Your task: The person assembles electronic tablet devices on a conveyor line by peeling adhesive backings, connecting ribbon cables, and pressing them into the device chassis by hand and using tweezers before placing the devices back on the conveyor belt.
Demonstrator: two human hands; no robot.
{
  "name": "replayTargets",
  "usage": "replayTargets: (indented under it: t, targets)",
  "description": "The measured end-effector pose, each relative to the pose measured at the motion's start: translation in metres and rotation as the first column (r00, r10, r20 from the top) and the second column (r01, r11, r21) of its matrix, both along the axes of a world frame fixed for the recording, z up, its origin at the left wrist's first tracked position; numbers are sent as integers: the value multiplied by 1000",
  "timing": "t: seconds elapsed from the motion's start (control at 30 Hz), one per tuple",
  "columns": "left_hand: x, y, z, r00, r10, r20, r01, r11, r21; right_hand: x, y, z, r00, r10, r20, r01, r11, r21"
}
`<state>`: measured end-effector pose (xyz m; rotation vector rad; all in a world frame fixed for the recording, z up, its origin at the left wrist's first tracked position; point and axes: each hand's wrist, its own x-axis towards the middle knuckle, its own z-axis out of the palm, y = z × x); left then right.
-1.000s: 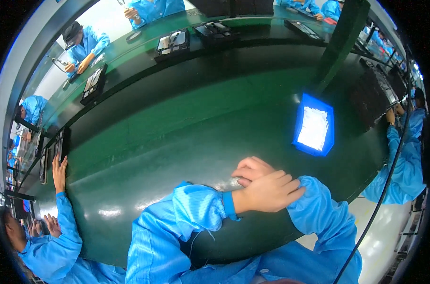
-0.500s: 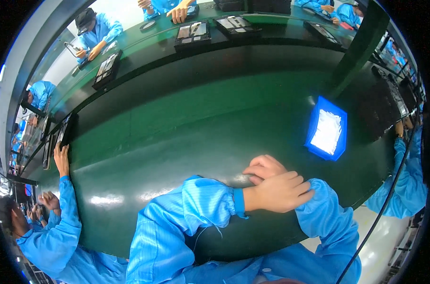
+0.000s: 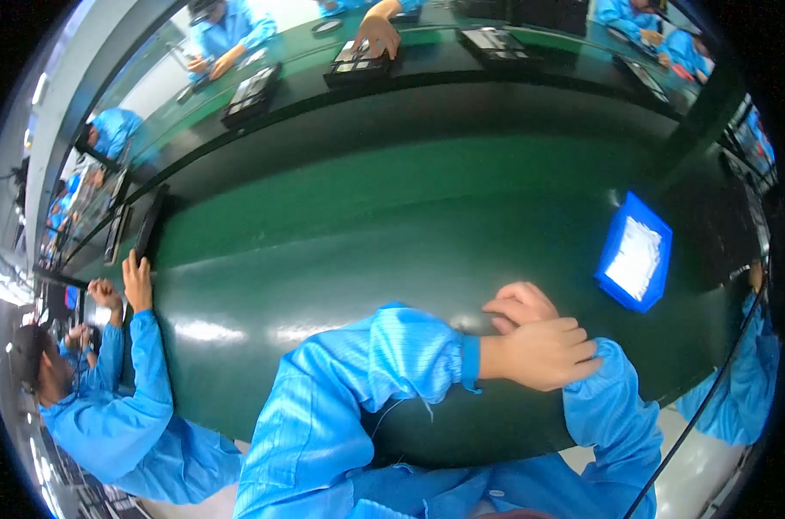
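At the far left a co-worker in a blue coat (image 3: 107, 415) leans over the green counter (image 3: 340, 233) with a hand (image 3: 136, 281) flat beside a thin dark tray (image 3: 148, 223) — likely to keep it from sliding. In the middle, the person's own left hand (image 3: 544, 353) comes in across the body in a blue sleeve (image 3: 384, 363) and lies on top of the right hand (image 3: 518, 304), both resting on the counter's near edge. The left fingers are bent loosely and hold nothing. The right fingers are curled in, and I cannot tell if something small is tucked under them. Just to the right, near but not touching, sits a blue tray (image 3: 634, 253) with a white sheet inside — an easy reach. More dark trays (image 3: 358, 62) line the far side, where other people work.
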<state>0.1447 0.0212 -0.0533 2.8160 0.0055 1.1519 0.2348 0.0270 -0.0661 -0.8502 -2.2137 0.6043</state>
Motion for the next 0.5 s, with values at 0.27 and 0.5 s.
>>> replayTargets:
  t: [0.27,0.5]
  targets:
    - [-3,0,-3,999,33,-10,-33,999,18,-5,-1,10,999,-16,34,17,999,-45]
    - [-4,-2,-2,999,42,-22,-42,999,17,-6,-2,10,999,-8,51,9,1000,-16]
